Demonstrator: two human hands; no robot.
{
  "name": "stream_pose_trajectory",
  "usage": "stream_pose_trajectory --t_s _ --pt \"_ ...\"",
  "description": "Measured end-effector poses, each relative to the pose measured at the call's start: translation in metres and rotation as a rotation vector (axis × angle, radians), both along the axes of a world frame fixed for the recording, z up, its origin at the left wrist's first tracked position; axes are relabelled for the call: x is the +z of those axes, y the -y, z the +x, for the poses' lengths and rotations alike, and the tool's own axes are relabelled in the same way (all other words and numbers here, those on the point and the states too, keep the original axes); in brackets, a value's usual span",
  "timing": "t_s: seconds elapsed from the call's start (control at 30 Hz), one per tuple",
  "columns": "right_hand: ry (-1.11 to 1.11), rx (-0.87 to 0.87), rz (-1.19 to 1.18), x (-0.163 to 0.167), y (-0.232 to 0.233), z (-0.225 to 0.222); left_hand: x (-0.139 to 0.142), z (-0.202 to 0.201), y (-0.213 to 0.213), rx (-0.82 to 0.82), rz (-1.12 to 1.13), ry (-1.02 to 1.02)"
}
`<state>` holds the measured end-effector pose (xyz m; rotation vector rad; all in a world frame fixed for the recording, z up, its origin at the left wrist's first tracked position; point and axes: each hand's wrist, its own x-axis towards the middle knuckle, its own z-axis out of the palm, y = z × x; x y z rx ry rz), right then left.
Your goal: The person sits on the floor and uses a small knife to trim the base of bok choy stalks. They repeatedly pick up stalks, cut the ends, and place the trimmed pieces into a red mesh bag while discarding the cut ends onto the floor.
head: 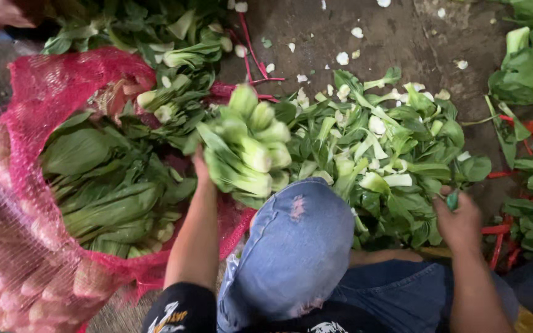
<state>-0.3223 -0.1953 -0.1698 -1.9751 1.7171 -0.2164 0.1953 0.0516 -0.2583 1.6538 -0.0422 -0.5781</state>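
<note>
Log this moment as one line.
left hand: holds bok choy bunch by red mesh sack | right hand: on loose bok choy pile

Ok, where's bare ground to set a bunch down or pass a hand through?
Bare floor lies beyond the loose pile, dotted only with white stem bits. A narrow strip runs between that pile and the right-hand greens, crossed by red ties. The red net sack is packed full. The left hand holds a bunch over its mouth.

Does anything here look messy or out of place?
Yes. Pale cut stem bits lie scattered over the dirty ground, apart from the loose pile of greens, and the denim knee has a frayed worn spot.
</note>
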Motion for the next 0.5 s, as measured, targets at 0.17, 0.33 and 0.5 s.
stream_pose_trajectory --t_s 0.17,0.33,0.5 --pt "0.013 0.105 0.098 0.004 -0.005 0.036 -0.022 -0.017 0.008 0.016 0.076 0.133" --pt "0.134 0.349 0.223 -0.017 -0.036 0.165 -0.025 -0.011 0.004 0.002 0.060 0.156" --pt "0.249 0.715 0.296 -0.040 -0.100 0.301 -0.026 -0.009 0.003 0.007 0.048 0.215"
